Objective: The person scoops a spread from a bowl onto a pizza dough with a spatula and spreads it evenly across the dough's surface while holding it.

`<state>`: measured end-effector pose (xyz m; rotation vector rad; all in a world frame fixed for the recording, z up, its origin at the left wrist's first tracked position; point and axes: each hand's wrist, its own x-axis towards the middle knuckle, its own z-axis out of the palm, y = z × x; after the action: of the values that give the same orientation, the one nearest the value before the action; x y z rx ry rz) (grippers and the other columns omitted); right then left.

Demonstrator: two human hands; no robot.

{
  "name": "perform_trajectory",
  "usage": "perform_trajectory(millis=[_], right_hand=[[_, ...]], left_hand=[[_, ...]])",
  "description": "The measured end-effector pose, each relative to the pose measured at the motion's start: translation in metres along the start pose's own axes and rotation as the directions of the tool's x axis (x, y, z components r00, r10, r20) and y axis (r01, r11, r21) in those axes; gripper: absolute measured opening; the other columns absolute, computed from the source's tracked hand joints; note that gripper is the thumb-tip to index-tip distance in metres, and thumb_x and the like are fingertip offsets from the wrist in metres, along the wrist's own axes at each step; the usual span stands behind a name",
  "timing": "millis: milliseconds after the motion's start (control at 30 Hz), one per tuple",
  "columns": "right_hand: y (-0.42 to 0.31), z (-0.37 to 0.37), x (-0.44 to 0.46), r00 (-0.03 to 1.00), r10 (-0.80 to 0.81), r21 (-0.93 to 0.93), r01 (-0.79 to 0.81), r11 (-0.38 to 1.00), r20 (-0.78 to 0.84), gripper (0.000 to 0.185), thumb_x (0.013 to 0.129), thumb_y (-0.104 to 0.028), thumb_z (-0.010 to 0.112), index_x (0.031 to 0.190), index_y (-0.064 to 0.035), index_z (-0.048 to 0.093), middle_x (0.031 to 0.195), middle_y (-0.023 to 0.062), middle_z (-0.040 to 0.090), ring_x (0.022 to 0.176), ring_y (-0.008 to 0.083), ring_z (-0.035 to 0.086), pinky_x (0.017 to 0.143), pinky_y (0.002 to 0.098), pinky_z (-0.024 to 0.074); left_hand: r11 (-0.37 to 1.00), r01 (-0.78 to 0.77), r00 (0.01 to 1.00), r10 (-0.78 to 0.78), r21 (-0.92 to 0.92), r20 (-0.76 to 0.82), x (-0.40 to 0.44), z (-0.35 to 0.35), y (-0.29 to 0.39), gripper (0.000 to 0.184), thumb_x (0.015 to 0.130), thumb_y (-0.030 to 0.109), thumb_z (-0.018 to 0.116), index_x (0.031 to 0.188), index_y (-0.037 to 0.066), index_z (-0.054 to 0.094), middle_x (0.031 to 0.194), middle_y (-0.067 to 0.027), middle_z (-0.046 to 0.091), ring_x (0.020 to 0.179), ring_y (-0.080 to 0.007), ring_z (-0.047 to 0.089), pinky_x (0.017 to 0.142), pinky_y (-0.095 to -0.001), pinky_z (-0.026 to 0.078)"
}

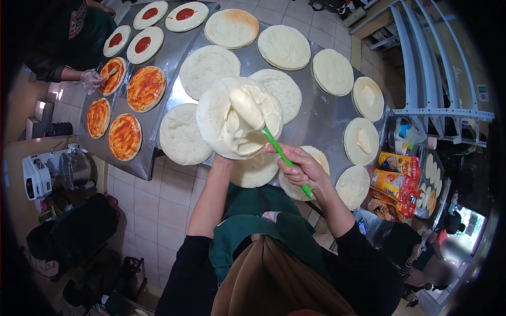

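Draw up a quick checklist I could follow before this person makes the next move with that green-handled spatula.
1. Spatula gripped: ok, the right hand holds its green handle.
2. Spatula loaded: ok, its head is thickly coated with pale cream.
3. Bowl held securely: cannot tell, as it hides most of the left hand.
4. Far dough round has cream on it: not ok, it looks bare.
5. Co-worker's gloved hand clear of the bowl: ok, it is off by a sauced round.
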<state>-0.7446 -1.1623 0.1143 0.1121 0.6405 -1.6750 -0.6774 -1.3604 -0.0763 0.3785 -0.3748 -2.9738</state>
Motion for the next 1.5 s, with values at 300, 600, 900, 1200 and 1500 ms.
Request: perform_trajectory(millis=[300, 600, 900, 1200, 1500], right_hand=[[-0.056, -0.027, -0.014, 0.994, -0.099, -0.11, 0.093, 0.99, -0.043, 0.041, 0.102, -0.024, 0.04, 0.134, -0.0007, 0.042, 0.059, -0.0011, 0.04, 0.036, 0.0005, 0.031, 0.031, 0.0139, 0.0252], [-0.028, -0.167, 0.044, 0.639, -0.763, -0.91, -0.251, -0.331, 0.101, 0.041, 0.092, -0.011, 0.052, 0.132, -0.0155, 0.052, 0.07, 0.0106, 0.058, 0.062, 0.0252, 0.058, 0.061, 0.0358, 0.0476], [-0.063, -0.16, 0.025, 0.862, -0.198, -0.492, -0.067, 0.868, -0.466, 0.035, 0.097, -0.013, 0.046, 0.132, -0.0069, 0.048, 0.078, 0.0087, 0.061, 0.045, 0.0106, 0.049, 0.041, 0.0239, 0.0412], [-0.062, -0.115, 0.0, 0.913, -0.254, -0.263, 0.173, 0.949, -0.319, 0.036, 0.1, -0.021, 0.045, 0.133, -0.0069, 0.046, 0.079, 0.0042, 0.057, 0.046, 0.005, 0.046, 0.04, 0.0171, 0.0374], [-0.004, -0.058, 0.022, 0.521, -0.836, -0.963, 0.089, 0.256, -0.174, 0.031, 0.095, -0.009, 0.052, 0.125, -0.0024, 0.058, 0.072, 0.0005, 0.055, 0.057, 0.0088, 0.045, 0.053, 0.0221, 0.0392]], left_hand=[[0.979, 0.076, 0.997, -0.074, -0.191, 0.017, 0.01, -0.014, -0.01, 0.064, 0.094, 0.05, 0.041, 0.144, 0.011, 0.032, 0.145, -0.0095, 0.039, 0.129, -0.0283, 0.042, 0.108, -0.0461, 0.036], [0.986, 0.071, 0.997, -0.075, -0.151, -0.022, -0.019, -0.033, 0.015, 0.063, 0.094, 0.05, 0.042, 0.143, 0.011, 0.033, 0.144, -0.01, 0.04, 0.128, -0.0287, 0.043, 0.107, -0.0463, 0.037], [0.988, 0.093, 0.995, -0.098, -0.124, -0.036, -0.017, -0.034, 0.018, 0.063, 0.094, 0.049, 0.042, 0.143, 0.01, 0.034, 0.143, -0.0105, 0.041, 0.128, -0.029, 0.044, 0.106, -0.0464, 0.038], [0.983, 0.16, 0.987, -0.16, -0.091, 0.01, 0.003, -0.027, 0.03, 0.062, 0.094, 0.049, 0.043, 0.142, 0.01, 0.035, 0.143, -0.011, 0.042, 0.128, -0.0294, 0.044, 0.105, -0.0465, 0.039], [0.972, 0.203, 0.976, -0.211, 0.116, 0.059, 0.02, 0.03, 0.054, 0.062, 0.094, 0.047, 0.044, 0.142, 0.008, 0.035, 0.143, -0.0123, 0.042, 0.127, -0.0291, 0.045, 0.104, -0.0453, 0.041]])
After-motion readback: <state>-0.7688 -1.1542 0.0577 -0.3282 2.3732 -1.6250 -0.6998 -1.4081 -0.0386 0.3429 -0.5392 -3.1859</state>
